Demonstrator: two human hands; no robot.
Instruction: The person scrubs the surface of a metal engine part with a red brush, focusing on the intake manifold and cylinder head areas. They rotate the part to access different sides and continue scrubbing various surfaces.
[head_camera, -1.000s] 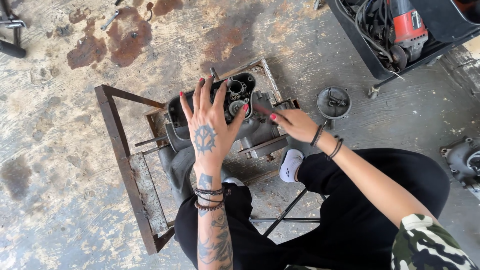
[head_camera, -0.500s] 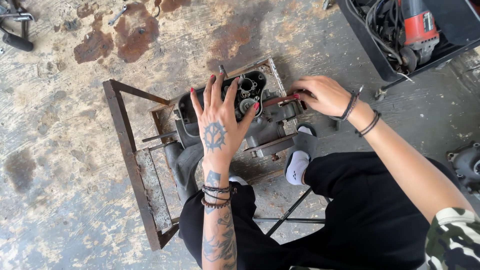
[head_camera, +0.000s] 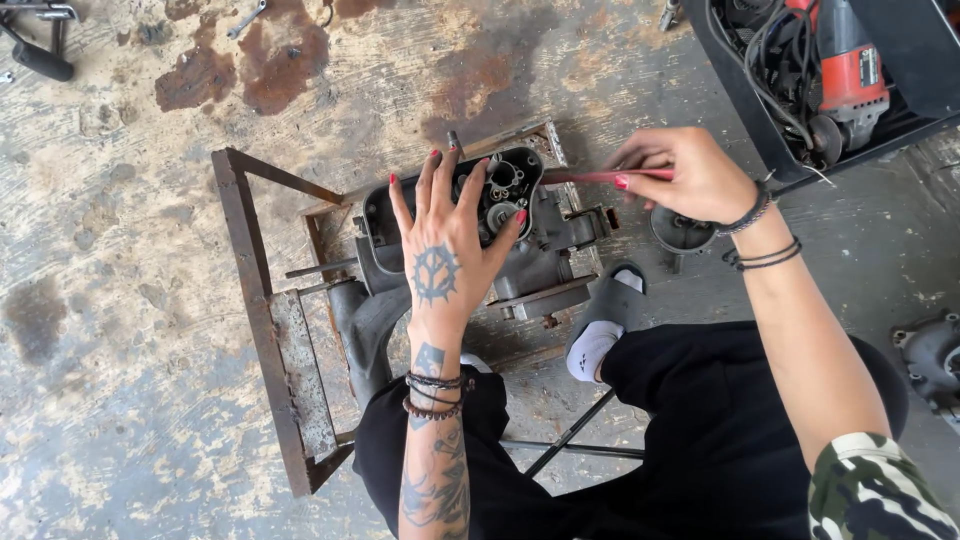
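My left hand lies flat with fingers spread on a dark metal engine case, whose open top shows gears. The case rests on a rusty metal frame stand on the concrete floor. My right hand is off to the right of the case, fingers closed on a thin red-handled tool that points left toward the case.
A black crate holding a red power tool and cables sits at top right. A round black part lies under my right hand. Another engine part is at the right edge. A wrench lies at top left.
My right hand has moved from the case's right side out to the right and up, now holding the red-handled tool. My left hand stays spread on the case.
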